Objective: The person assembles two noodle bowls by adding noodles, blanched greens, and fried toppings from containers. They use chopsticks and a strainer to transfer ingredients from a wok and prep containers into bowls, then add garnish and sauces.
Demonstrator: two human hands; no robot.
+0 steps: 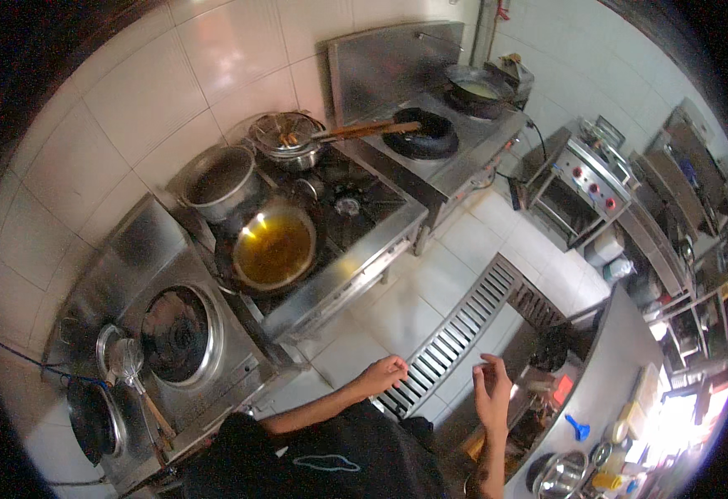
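Note:
My left hand (383,376) hovers over the floor grate (457,328) in front of me, its fingers curled in, and nothing shows in them. To its right, my right hand (493,391) is raised with thumb and fingers apart, holding nothing. Neither hand touches anything. Beyond my left hand, a wok (274,246) of yellow oil sits on the gas stove (364,274). Behind the wok stand a deep metal pot (216,180) and a smaller pot (285,143) with wooden-handled strainers (364,130) laid across it.
At left, a steel wok range (243,366) holds a round burner (177,333), a wire skimmer (127,359) and a dark wok (89,424). Farther back are a black wok (420,133) and a pan (476,87) of pale liquid. A counter (584,382) at right carries a blue tool (578,427) and metal bowls (562,476).

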